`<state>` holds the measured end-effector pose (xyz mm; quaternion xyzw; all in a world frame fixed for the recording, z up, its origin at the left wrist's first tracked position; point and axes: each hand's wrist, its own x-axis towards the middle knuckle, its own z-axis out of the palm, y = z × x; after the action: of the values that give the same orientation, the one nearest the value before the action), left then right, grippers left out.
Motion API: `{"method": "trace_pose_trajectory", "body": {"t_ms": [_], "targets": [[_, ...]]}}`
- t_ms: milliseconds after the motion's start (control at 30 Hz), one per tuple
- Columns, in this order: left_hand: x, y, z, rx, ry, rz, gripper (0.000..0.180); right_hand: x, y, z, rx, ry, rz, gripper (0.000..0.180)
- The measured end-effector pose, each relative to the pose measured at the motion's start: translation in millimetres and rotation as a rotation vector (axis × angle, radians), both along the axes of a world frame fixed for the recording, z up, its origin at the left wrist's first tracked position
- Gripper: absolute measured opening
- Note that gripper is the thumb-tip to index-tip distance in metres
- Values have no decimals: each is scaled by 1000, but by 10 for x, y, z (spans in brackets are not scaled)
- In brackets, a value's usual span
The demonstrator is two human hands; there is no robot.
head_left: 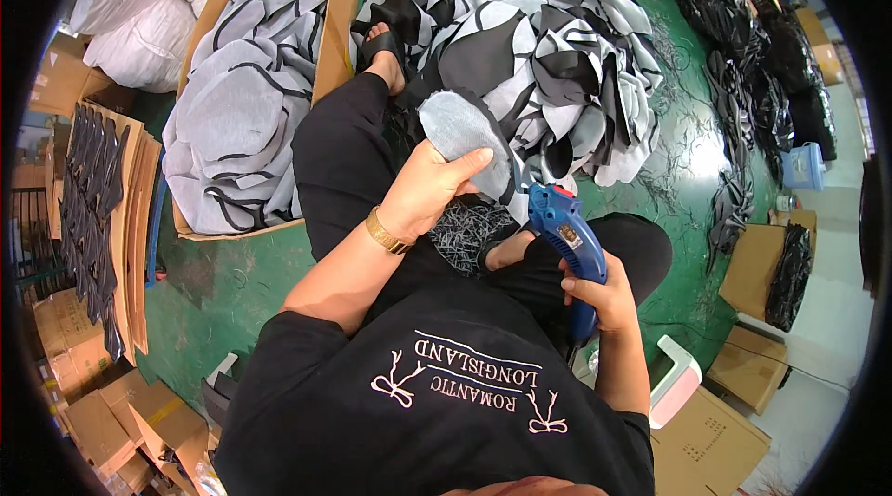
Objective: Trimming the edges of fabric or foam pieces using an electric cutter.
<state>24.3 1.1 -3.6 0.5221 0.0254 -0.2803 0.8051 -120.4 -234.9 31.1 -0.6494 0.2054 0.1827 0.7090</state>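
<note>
In my left hand (pixel 426 188), thumb on top, is a rounded grey fabric piece (pixel 455 120) with a black edge, held out above my lap. Around the handle of blue electric scissors (pixel 574 241), with a red part near the head, my right hand (pixel 606 293) is closed. The head of the scissors is close to the lower right edge of the piece; whether the blades touch it I cannot tell. Thin grey and black trimmings (pixel 465 234) lie between my legs. Beyond my hands spreads a big heap of grey and black cut pieces (pixel 557 59).
A cardboard box (pixel 336 36) full of grey, black-edged pieces (pixel 232 115) stands beside my left leg. White sacks (pixel 144 36) are at the far left. Black plastic bags (pixel 790 41) and cardboard boxes (pixel 753 273) line the right side. Loose trimmings litter the green floor (pixel 697 157).
</note>
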Motion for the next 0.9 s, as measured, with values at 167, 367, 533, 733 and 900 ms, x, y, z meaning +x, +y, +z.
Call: {"method": "trace_pose_trajectory", "body": {"t_ms": [167, 367, 533, 733, 900], "targets": [[-31, -29, 33, -19, -5, 37, 25, -34, 14, -39, -11, 19, 14, 36], [-76, -42, 67, -48, -59, 57, 21, -49, 29, -38, -24, 15, 15, 38], [-114, -53, 109, -7, -92, 33, 19, -48, 26, -43, -4, 24, 0, 36], [-130, -42, 156, 6, -202, 16, 19, 8, 28, -23, 9, 16, 13, 33], [-155, -97, 98, -38, -261, -71, 27, 211, 65, 31, 34, -120, -83, 33]]}}
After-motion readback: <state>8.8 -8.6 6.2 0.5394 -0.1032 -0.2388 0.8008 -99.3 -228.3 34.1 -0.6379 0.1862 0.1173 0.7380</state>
